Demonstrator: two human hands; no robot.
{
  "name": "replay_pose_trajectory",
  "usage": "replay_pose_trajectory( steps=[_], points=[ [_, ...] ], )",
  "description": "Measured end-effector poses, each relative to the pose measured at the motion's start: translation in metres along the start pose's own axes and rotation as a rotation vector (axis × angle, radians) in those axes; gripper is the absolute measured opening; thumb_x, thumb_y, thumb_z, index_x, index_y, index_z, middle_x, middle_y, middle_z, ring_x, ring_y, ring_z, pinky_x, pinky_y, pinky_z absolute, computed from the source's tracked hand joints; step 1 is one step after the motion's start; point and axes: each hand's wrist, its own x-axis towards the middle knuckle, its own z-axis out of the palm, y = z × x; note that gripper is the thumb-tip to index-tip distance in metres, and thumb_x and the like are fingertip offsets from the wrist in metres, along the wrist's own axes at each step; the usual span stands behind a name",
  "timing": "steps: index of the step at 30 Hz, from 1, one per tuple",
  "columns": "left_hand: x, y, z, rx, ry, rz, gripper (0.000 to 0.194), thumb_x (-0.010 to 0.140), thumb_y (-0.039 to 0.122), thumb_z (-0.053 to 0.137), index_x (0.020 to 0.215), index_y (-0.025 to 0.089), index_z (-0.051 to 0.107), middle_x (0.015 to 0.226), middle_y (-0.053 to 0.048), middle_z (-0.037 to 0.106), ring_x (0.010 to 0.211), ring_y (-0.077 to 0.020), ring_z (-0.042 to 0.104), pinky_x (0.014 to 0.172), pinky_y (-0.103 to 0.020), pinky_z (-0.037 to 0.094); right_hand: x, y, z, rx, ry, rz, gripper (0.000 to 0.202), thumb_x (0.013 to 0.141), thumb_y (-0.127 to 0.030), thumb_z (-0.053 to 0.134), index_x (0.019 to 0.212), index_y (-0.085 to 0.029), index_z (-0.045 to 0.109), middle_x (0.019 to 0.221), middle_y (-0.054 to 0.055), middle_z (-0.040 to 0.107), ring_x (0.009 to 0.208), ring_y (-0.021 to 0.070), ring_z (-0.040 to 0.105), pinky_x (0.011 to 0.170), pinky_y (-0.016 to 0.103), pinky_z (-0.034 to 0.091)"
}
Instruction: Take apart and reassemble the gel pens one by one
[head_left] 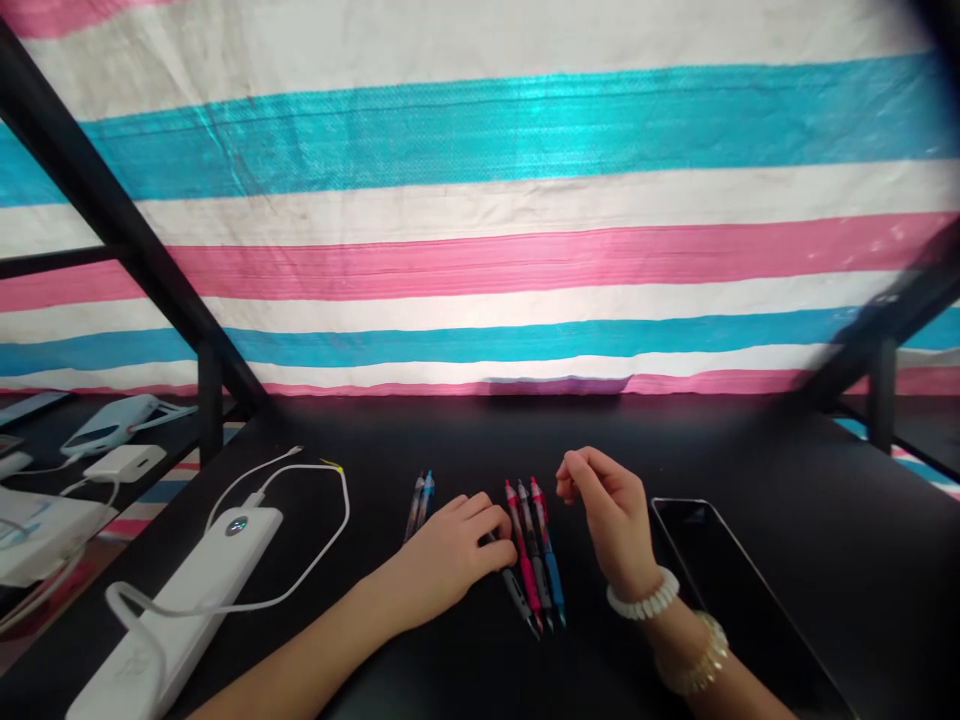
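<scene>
Near the middle of the black table, my left hand (457, 550) is closed around the upper part of a dark grey pen (517, 600), whose tip points toward me. Directly right of it lie a pink pen (527, 560), a grey pen (536, 560) and a blue pen with a red top (553, 570), side by side. Two more pens (420, 500) lie to the left, partly covered by my left hand. My right hand (611, 510) is raised just right of the row, fingers curled together; whether anything is in them is hidden.
A white power bank (202, 580) with a looped white cable (330, 540) lies at the left. A dark phone (742, 600) lies at the right. Black frame bars (142, 250) and a striped sheet (480, 270) stand behind. White devices (45, 530) sit at the far left.
</scene>
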Motion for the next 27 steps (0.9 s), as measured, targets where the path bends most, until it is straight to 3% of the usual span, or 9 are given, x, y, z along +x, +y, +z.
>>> replay_pose_trajectory(
  steps=[5,10,13,15,19,23,27],
  points=[
    [-0.001,-0.004,-0.005,0.034,0.06,0.068,0.015,0.095,0.012,0.046,0.094,0.018,0.059,0.099,-0.004,0.067,0.09,-0.0191,0.054,0.075,-0.032,0.038,0.002,0.0,-0.001,-0.028,-0.057,0.019,0.033,0.092,-0.037,0.053,0.065,-0.018,0.056,0.06,-0.001,0.053,0.056,0.0123,0.046,0.055,0.025,0.038],
    [-0.003,-0.009,-0.01,0.107,0.362,-0.073,0.022,0.091,0.004,0.045,0.1,0.017,0.06,0.098,-0.007,0.066,0.103,-0.0223,0.053,0.094,-0.041,0.036,0.0,0.001,0.004,-0.199,-0.354,0.074,0.04,0.095,-0.042,0.046,0.067,-0.017,0.06,0.063,0.001,0.056,0.06,0.0138,0.05,0.056,0.025,0.037],
    [-0.004,-0.012,-0.013,0.166,0.471,-0.123,0.023,0.089,0.002,0.046,0.099,0.016,0.061,0.093,-0.008,0.064,0.092,-0.021,0.055,0.088,-0.041,0.039,-0.003,0.002,0.007,-0.239,-0.529,0.086,0.047,0.097,-0.044,0.04,0.064,-0.016,0.059,0.06,0.0,0.055,0.058,0.0132,0.05,0.056,0.025,0.037],
    [-0.004,-0.013,-0.014,0.195,0.498,-0.141,0.02,0.089,0.003,0.049,0.098,0.016,0.062,0.091,-0.007,0.064,0.086,-0.0198,0.055,0.081,-0.038,0.04,-0.004,0.002,0.009,-0.262,-0.557,0.067,0.046,0.097,-0.042,0.041,0.063,-0.017,0.058,0.059,0.0,0.055,0.056,0.0127,0.049,0.055,0.024,0.037],
    [-0.003,-0.013,-0.016,0.255,0.482,-0.21,0.012,0.091,0.012,0.054,0.099,0.016,0.062,0.09,-0.007,0.065,0.08,-0.0194,0.054,0.071,-0.034,0.038,-0.003,0.002,0.008,-0.287,-0.499,0.046,0.039,0.095,-0.039,0.047,0.066,-0.017,0.059,0.058,-0.001,0.055,0.053,0.0119,0.047,0.051,0.023,0.035],
    [-0.004,-0.014,-0.013,0.35,0.385,-0.265,0.013,0.093,0.017,0.05,0.096,0.016,0.063,0.077,-0.004,0.062,0.071,-0.02,0.051,0.063,-0.035,0.034,-0.001,0.004,0.007,-0.284,-0.43,0.041,0.026,0.088,-0.036,0.058,0.073,-0.016,0.065,0.06,0.0,0.059,0.054,0.0131,0.051,0.051,0.023,0.038],
    [-0.005,-0.013,-0.009,0.323,0.27,-0.323,0.017,0.095,0.021,0.045,0.096,0.017,0.062,0.077,-0.003,0.061,0.07,-0.0198,0.053,0.061,-0.034,0.035,-0.001,0.009,0.007,-0.307,-0.369,0.044,0.02,0.084,-0.031,0.061,0.075,-0.016,0.072,0.061,0.002,0.064,0.054,0.0153,0.057,0.053,0.025,0.042]
  ],
)
